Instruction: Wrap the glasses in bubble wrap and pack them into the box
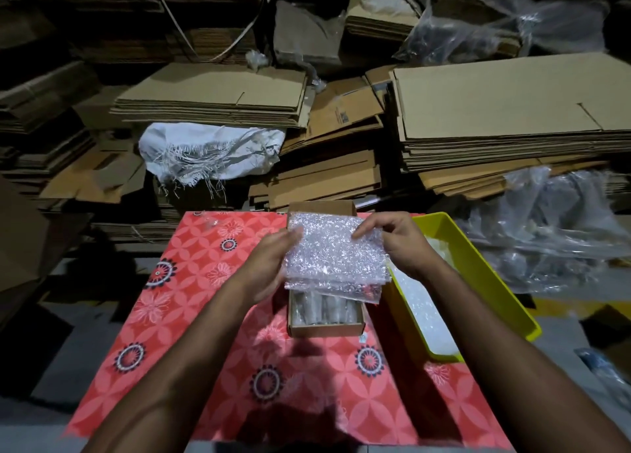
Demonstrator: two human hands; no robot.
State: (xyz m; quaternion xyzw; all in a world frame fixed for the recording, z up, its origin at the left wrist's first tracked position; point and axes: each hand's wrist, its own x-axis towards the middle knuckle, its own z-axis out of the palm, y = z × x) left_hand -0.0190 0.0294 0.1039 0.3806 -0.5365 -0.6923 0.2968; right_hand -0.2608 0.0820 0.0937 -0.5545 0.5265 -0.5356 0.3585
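A small open cardboard box (326,329) stands on the red patterned cloth (191,302). Several bubble-wrapped glasses (322,307) lie side by side inside it. Above the box both hands hold a folded sheet of bubble wrap (333,253), which hides most of the box's inside. My left hand (269,261) grips the sheet's left edge. My right hand (392,239) pinches the sheet at its upper right.
A yellow plastic tray (485,282) holding more bubble wrap sits right of the box. Stacks of flattened cardboard (505,111), a white sack (208,152) and clear plastic bags (553,234) pile up behind the cloth.
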